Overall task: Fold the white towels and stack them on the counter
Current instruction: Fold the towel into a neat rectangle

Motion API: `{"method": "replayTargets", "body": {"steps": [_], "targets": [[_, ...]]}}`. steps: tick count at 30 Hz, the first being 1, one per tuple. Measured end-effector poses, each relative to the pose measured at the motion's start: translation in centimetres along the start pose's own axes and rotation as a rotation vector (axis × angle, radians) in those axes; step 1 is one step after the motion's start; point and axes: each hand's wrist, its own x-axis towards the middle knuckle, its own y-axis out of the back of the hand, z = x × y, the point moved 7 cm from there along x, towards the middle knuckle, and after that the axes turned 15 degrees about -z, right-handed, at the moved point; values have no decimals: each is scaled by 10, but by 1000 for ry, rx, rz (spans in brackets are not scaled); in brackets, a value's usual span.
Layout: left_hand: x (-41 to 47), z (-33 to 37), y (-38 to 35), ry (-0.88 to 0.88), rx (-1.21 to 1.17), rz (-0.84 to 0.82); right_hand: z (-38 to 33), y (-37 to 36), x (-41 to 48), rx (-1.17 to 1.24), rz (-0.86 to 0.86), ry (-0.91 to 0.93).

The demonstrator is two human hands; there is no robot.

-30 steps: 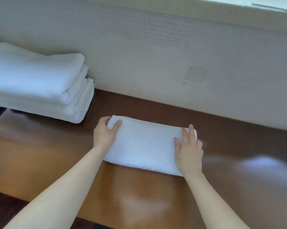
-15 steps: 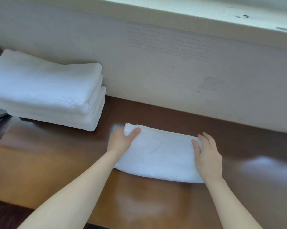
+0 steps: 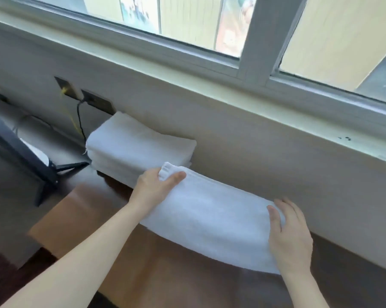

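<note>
A folded white towel (image 3: pixel 212 216) is held up off the brown counter (image 3: pixel 156 272), sagging a little in the middle. My left hand (image 3: pixel 154 187) grips its left end, thumb on top and fingers under. My right hand (image 3: pixel 289 236) grips the right end the same way. A stack of folded white towels (image 3: pixel 134 147) lies on the counter against the wall, just behind and left of my left hand.
A dark metal stand (image 3: pixel 38 165) angles in from the left. Wall sockets (image 3: pixel 98 103) with a black and a yellow cable sit above the stack. A window sill (image 3: pixel 254 103) juts out over the counter.
Both hands have lifted the folded towel off the counter and carried it left toward the stack. My view has tilted up, so the window now shows.
</note>
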Motion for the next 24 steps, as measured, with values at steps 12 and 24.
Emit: {"method": "replayTargets", "body": {"steps": [12, 24], "targets": [[100, -4, 240, -137, -1, 89, -235, -79, 80, -17, 53, 125], [206, -38, 258, -48, 133, -33, -258, -161, 130, -303, -141, -241]]}}
